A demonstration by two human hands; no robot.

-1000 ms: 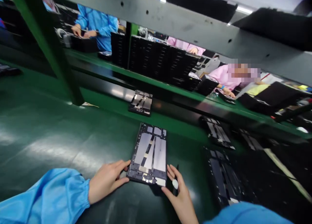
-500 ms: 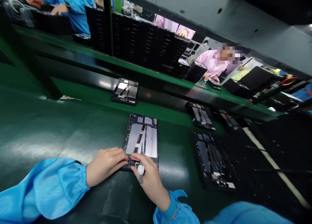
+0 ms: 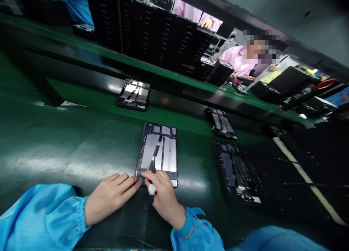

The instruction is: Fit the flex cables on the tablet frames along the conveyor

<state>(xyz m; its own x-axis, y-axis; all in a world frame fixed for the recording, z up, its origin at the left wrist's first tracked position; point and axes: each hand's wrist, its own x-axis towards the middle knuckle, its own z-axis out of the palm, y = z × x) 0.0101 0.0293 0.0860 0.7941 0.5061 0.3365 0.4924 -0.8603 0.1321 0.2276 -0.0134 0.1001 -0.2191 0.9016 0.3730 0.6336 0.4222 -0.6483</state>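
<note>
Tablet (image 3: 160, 149) lies flat; left hand (image 3: 110, 194) touches it, grip unclear; right hand (image 3: 165, 196) pinches tool (image 3: 152, 189).

On the left, a broad bare stretch of the tabletop (image 3: 68, 143) gives low passage beside the open device (image 3: 170, 156), as far as the slanting post (image 3: 45, 85) at the far left. On the right, a narrower bare lane runs near to far between that device and the darker device (image 3: 234, 171), with the far-right device (image 3: 222, 123) beyond its right side and the far-left device (image 3: 133, 95) beyond its left. The left hand (image 3: 110, 198) and the right hand (image 3: 165, 200), with a slim tool (image 3: 152, 189), block the near-left approach to the open device.
</note>
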